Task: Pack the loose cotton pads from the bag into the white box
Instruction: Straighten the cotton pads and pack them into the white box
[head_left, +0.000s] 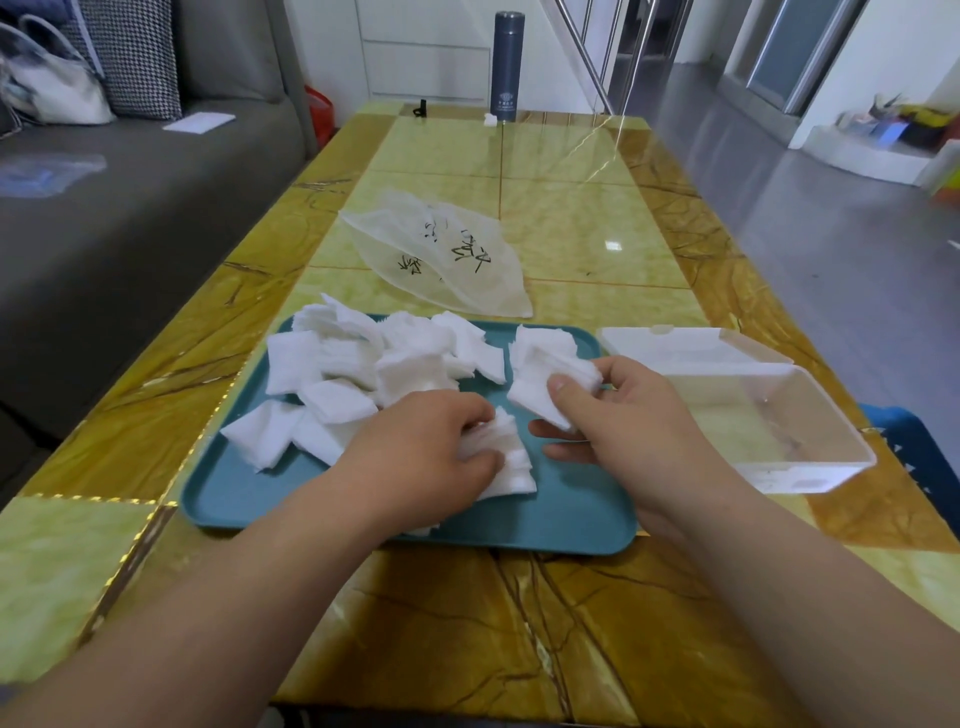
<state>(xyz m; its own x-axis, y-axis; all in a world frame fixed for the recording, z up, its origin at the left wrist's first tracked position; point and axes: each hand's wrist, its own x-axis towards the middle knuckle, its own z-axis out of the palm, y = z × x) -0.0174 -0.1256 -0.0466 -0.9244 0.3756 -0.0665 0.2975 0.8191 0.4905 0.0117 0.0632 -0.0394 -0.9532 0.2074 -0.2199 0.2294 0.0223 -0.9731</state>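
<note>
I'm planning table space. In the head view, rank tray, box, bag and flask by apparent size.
Tray
Box
Bag
Flask
The flask is farthest from the camera, so it may only look smallest.

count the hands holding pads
2. The left hand grips a stack over the near middle of the tray. The right hand pinches pads just left of the box. Neither is hidden.
</note>
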